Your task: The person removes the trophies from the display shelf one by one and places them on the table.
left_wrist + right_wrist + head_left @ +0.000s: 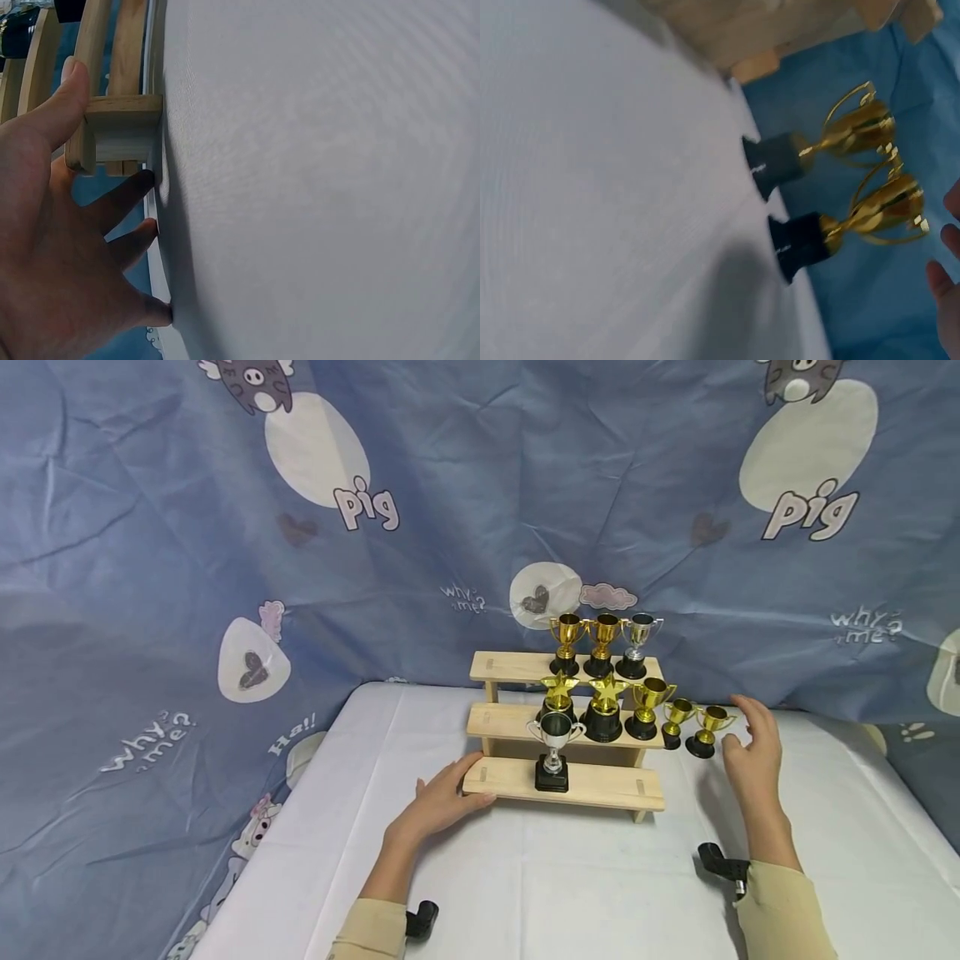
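My left hand [442, 802] grips the left end of the lowest board of a three-step wooden display stand [603, 789]. In the left wrist view its thumb [69, 94] lies along the board while the other fingers spread toward the white cloth. My right hand [756, 764] is beside the outer small gold trophy cup [708, 727], thumb and fingers apart, holding nothing. Another small gold trophy cup [677, 717] stands just left of it; both have black bases and stand upright on the table. A silver trophy cup [552, 747] stands on the lowest board.
Two gold cups and a silver cup [636, 639] line the top board. On the middle board stand two gold star trophies [604, 714] and a gold cup [647, 706]. A white cloth covers the table [585, 893]; a blue printed curtain [450, 485] hangs behind.
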`<state>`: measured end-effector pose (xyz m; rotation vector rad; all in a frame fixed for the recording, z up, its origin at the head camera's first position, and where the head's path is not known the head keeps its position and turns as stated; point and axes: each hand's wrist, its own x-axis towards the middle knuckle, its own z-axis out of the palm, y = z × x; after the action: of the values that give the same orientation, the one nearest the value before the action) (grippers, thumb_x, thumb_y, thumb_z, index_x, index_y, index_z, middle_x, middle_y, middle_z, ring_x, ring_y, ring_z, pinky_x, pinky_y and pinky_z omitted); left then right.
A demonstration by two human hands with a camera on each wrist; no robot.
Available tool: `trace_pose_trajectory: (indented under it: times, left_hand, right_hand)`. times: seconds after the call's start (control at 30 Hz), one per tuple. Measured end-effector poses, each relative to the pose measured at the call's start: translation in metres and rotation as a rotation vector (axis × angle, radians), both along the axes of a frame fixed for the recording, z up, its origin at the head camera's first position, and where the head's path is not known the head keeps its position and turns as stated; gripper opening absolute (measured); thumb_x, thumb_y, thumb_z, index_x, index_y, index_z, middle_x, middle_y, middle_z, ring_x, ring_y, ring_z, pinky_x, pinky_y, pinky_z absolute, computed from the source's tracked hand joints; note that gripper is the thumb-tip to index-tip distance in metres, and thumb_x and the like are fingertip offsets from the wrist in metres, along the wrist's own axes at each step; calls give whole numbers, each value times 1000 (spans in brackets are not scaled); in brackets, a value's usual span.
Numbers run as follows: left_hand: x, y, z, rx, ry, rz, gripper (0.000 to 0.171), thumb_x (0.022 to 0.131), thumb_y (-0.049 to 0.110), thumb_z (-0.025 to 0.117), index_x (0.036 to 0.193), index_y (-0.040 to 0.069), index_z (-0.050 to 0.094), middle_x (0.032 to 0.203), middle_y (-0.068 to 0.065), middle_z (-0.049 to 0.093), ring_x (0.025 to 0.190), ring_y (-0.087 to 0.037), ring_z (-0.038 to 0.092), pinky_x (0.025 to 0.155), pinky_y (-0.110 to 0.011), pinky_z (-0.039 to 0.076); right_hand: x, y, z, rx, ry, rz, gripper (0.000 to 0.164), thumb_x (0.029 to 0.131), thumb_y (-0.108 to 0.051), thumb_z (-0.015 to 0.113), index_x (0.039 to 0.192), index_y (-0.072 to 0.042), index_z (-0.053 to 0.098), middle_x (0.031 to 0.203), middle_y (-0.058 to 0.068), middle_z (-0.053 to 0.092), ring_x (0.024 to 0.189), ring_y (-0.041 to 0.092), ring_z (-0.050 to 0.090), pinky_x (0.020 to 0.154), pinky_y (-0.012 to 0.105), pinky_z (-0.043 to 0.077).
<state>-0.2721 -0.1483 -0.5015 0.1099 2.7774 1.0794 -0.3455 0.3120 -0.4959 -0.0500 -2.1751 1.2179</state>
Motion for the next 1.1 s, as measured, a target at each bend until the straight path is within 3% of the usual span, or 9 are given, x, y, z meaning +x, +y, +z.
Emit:
trace_pose_trajectory:
  times: [0.13, 0.27, 0.4, 0.57, 0.63, 0.87, 1.1]
  left_hand:
    - [-1, 0, -1, -3, 9, -1, 79, 83, 63, 69, 151, 43, 36, 158, 1, 41, 152, -30, 28, 113, -78, -3]
    - [1, 0, -1, 8, 6, -1, 78, 83, 62, 69, 151, 43, 37, 158, 0, 42, 151, -31, 29, 112, -78, -3]
    - [1, 0, -2, 10, 4, -3, 77, 83, 61, 69, 151, 44, 37, 158, 0, 42, 151, -31, 29, 113, -78, -3]
    - [1, 0, -2, 13, 10, 6, 76, 83, 61, 69, 150, 45, 38, 158, 1, 42, 152, -30, 28, 113, -78, -4]
    - [0, 1, -2, 14, 8, 6, 76, 83, 61, 69, 150, 45, 37, 158, 1, 42, 152, -30, 28, 113, -78, -4]
    - [-1, 2, -2, 6, 5, -6, 76, 83, 63, 68, 150, 46, 36, 157, 0, 42, 150, -30, 32, 112, -79, -2]
    - [-3, -1, -1, 9, -7, -6, 78, 82, 62, 70, 150, 45, 37, 157, 0, 42, 150, -30, 32, 112, -79, -1]
  right_hand:
    - [6, -9, 13, -15, 48, 7, 68, 78, 13, 45, 138, -15, 60, 139, 12, 55, 129, 10, 48, 95, 16, 34]
    - [14, -22, 30, -52, 112, 46, 64, 78, 13, 46, 134, -14, 63, 130, -1, 61, 118, -6, 49, 95, 17, 38]
    - [22, -35, 45, -76, 178, 119, 59, 79, 16, 46, 129, -9, 66, 122, -16, 60, 114, -7, 51, 95, 15, 38]
    - [32, -52, 59, -53, 232, 228, 54, 82, 19, 50, 127, -6, 66, 122, -20, 57, 116, -2, 52, 97, 15, 39]
    - [35, -58, 62, -34, 254, 265, 52, 81, 19, 51, 126, -3, 66, 122, -16, 60, 115, -2, 53, 97, 15, 39]
    - [49, -86, 79, 25, 294, 379, 45, 81, 23, 53, 122, 8, 64, 115, 24, 62, 110, -3, 54, 96, 13, 40]
    - [67, -111, 94, 72, 257, 446, 39, 82, 22, 56, 118, 9, 64, 112, 26, 64, 106, 0, 55, 94, 12, 40]
